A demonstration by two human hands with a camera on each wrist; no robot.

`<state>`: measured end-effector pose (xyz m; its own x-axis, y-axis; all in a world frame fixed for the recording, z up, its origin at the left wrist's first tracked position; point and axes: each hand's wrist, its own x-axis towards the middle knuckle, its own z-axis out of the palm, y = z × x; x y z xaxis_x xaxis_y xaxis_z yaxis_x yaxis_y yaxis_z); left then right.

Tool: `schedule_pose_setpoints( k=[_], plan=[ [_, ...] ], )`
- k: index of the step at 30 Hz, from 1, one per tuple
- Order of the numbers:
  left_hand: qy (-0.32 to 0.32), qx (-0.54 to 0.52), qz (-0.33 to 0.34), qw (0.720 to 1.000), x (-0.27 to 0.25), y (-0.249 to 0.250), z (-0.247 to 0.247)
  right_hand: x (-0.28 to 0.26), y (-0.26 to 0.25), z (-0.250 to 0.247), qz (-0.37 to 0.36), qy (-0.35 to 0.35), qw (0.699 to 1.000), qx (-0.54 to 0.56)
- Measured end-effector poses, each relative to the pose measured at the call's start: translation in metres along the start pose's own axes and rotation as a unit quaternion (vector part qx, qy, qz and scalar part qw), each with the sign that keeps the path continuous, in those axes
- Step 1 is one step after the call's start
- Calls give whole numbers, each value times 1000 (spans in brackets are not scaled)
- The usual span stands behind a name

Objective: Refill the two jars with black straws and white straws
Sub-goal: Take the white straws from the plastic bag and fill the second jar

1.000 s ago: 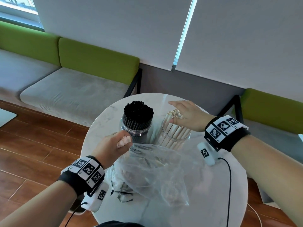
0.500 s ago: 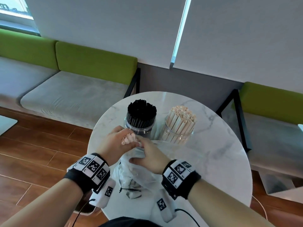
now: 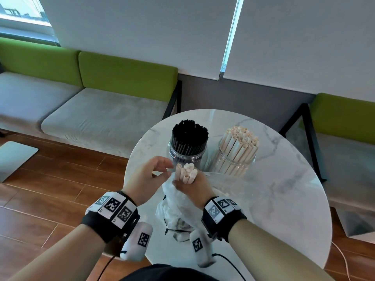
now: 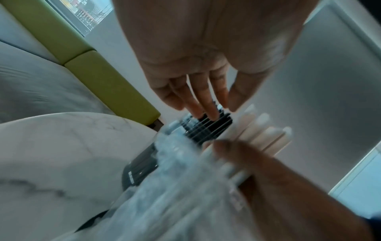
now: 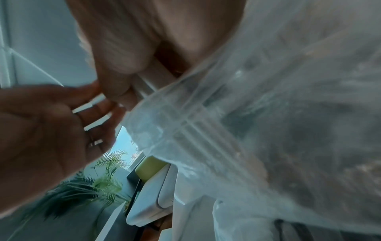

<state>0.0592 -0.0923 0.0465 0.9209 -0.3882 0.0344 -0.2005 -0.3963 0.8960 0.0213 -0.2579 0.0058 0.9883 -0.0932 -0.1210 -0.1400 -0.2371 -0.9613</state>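
- Head view: right hand [image 3: 193, 184], up at the white-straw jar [image 3: 236, 159] a second ago, now grips a bundle of white straws [image 3: 187, 174] above the plastic bag [image 3: 178, 207]; another refill load coming.
- Left wrist: left hand [image 4: 206, 53] has let go, fingers loosely spread, holding nothing.
- Right wrist: blurry, fingers wrapped round straws at the bag mouth.

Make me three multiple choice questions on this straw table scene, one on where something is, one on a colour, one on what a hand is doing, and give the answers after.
1. Where does the jar of black straws stand relative to the jar of white straws?
A. Left of it
B. Right of it
C. Stacked on it

2. What colour is the bundle of straws being held?
A. Black
B. White
C. Green

3. What is the right hand doing?
A. Resting flat on the table
B. Gripping the bundle over the plastic bag
C. Covering a jar

Answers: 1 A, the head view shows the black jar on the left. 2 B, the bundle is pale like the right jar's straws. 3 B, its fingers wrap the bundle; the left hand is open beside it.
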Motion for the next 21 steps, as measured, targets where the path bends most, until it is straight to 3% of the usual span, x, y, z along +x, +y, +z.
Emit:
schedule_pose_setpoints(
  k=[3, 5, 8, 11, 18, 21],
  plan=[
    [-11, 111, 12, 994, 0, -19, 7, -3, -6, -7, 7, 8, 1000, 27],
    [-53, 184, -21, 981, 0, -27, 13, -7, -14, -18, -5, 19, 999, 27],
    [-114, 191, -84, 971, 0, -32, 17, -17, -19, -39, -36, 36, 998, 22],
    [-138, 215, -88, 963, -1, -30, 18, -31, -10, -57, -45, 73, 996, 23],
    [-167, 219, -75, 958, -7, -30, 26, -40, 56, -59, 99, 113, 988, 30],
    [-169, 220, -70, 958, -9, -30, 28, -40, 57, -63, 106, 110, 987, 52]
  ],
)
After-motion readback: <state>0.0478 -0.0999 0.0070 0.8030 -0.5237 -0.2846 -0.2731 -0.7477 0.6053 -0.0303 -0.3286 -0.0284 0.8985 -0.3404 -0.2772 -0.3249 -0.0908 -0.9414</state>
